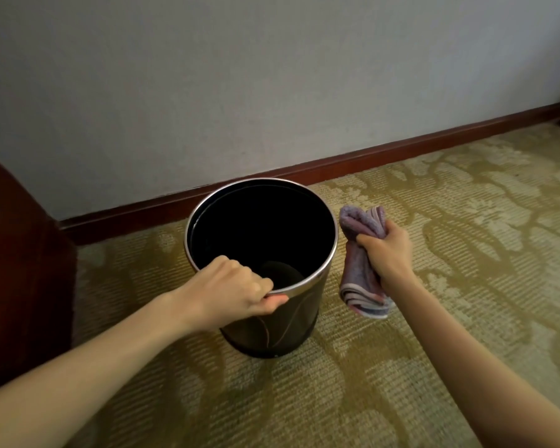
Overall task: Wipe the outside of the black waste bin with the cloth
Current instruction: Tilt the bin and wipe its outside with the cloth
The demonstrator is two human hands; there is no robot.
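Dark reddish-brown wooden furniture panel [17, 253]: far left edge, standing on the floor against the wall; only one side shows.

Left forearm: enters from the lower left corner, bare, reaching up and right.

Left hand [236, 289]: closed on the near rim of the bin, fingers curled over the top into the opening, thumb pressed on the outside just under the rim.

Black waste bin [272, 331]: round, upright on the carpet, centre of view, close to the wall but apart from the skirting board. Silver metal band [333, 253] around the top edge. Dark outer wall with thin curved line decoration on the near side. Inside black; a dim round bottom shows, and whether it holds anything cannot be told.

Cloth [358, 276]: purple-grey towelling with pale stripes along one end, bunched and folded, just beside the bin's right side. Whether it touches the bin wall cannot be told. Upper end stands above the fist, lower end hangs below it, clear of the carpet.

Right hand [387, 253]: fist clenched around the middle of the cloth, knuckles toward the bin, level with the rim.

Right forearm: bare, runs down to the lower right corner.

Carpet [466, 237]: beige-green, ribbed, with darker olive swirling pattern, covering the whole floor.

Skirting board [401, 150]: reddish-brown wood, along the foot of the wall, rising to the right.

Wall [272, 76]: plain pale grey, upper half of view.
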